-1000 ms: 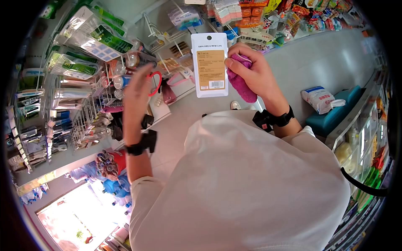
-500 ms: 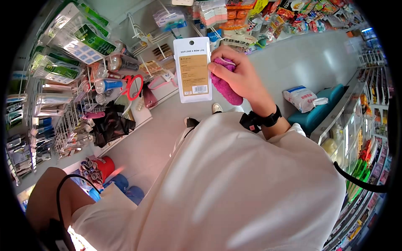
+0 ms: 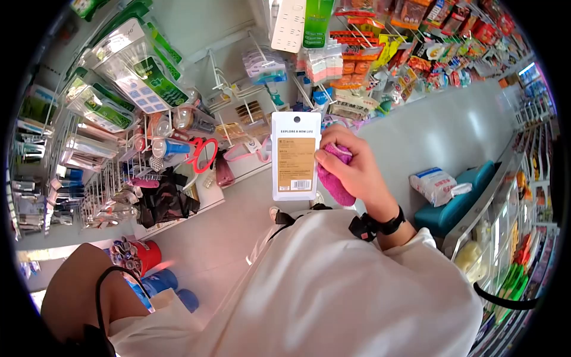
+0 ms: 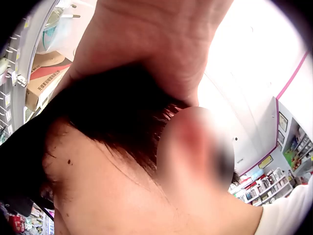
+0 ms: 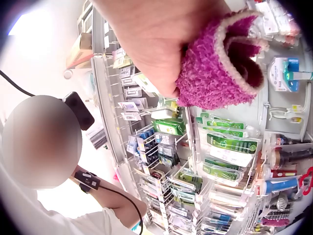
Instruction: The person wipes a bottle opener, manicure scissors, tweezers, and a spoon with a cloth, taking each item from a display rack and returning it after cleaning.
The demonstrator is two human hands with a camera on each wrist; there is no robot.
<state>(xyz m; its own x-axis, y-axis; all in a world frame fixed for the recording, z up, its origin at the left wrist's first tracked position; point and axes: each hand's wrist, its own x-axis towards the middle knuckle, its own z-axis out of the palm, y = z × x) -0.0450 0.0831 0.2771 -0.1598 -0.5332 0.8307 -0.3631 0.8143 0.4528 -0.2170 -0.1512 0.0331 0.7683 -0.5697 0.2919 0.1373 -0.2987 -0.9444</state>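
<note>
My right hand (image 3: 361, 174) holds a flat white hang-tag package (image 3: 295, 193) by its right edge, the thumb on its front. The package is upright, its brown label and barcode facing me. Gripped in the same hand is a rolled, fluffy purple cloth (image 3: 336, 185), whose pale stitched edge shows in the right wrist view. My left arm (image 3: 80, 285) is bent upward, the hand outside the head view. In the left wrist view the palm of my left hand (image 4: 146, 36) is up against dark hair (image 4: 117, 103); its fingers are hidden.
Racks with green packages (image 3: 157, 80), red-handled scissors (image 3: 204, 156) and a black bag (image 3: 169, 199) line the left side. Snack packets (image 3: 410, 59) hang at the back. A white sack (image 3: 437, 184) lies on a teal seat (image 3: 476, 190) at right. A red bucket (image 3: 148, 256) stands lower left.
My left hand has left the space before the rack and gone up to the head. The package and purple cloth stay in my right hand, now lower in the head view.
</note>
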